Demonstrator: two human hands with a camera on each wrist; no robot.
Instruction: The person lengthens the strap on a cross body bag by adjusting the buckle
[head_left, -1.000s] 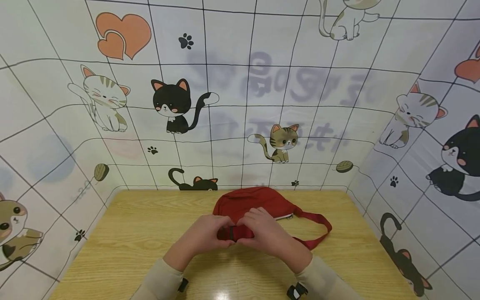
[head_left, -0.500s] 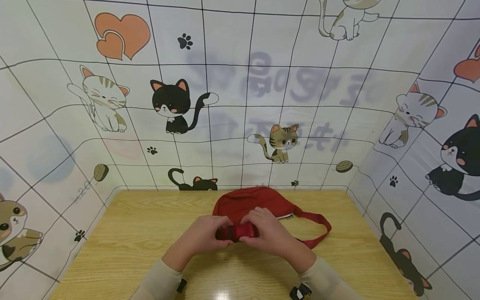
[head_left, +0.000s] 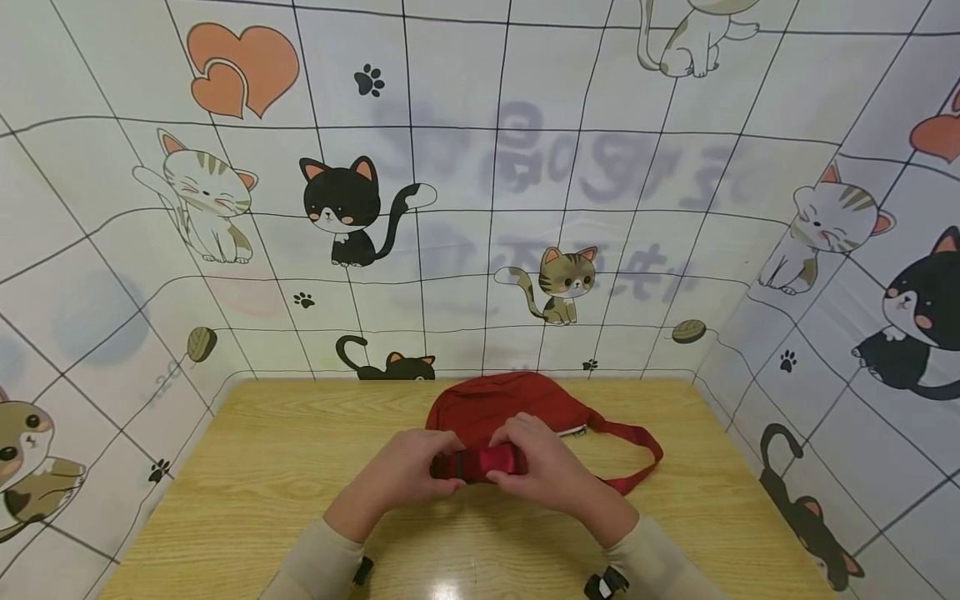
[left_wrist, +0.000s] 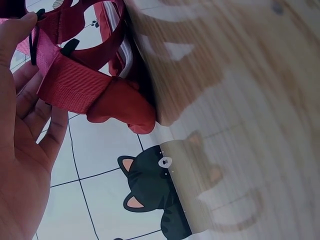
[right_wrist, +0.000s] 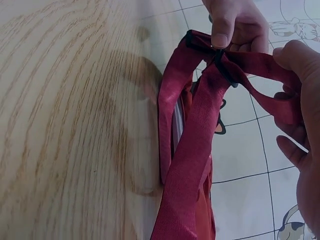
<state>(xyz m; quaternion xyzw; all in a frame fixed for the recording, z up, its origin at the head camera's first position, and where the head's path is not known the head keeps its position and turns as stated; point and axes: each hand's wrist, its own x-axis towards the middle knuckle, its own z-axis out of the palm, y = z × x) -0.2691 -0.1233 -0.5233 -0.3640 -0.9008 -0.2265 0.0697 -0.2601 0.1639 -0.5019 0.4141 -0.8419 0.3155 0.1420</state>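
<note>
A red waist bag [head_left: 491, 404] lies on the table, its white zip partly showing. My left hand [head_left: 405, 468] pinches the bag's dark red webbing strap [right_wrist: 187, 165] beside a black strap slider [right_wrist: 225, 67]. Opposite it, my right hand [head_left: 540, 462] holds a loop of the same strap between thumb and fingers; this strap loop [right_wrist: 267, 67] stands out from the slider in the right wrist view. A second black fitting [right_wrist: 195, 40] sits near the left thumb. From the left wrist, the strap [left_wrist: 75, 85] passes over the fingers to the bag's end. Some fingertips are hidden behind the webbing.
The bag's far strap [head_left: 637, 462] curves over the wooden table [head_left: 300, 425] on the right. Behind and beside the table stands a white cloth wall [head_left: 457, 183] with printed cats and grid lines.
My right hand has slid a little to the right, and more of the strap shows between the hands. The left hand and the bag have hardly moved.
</note>
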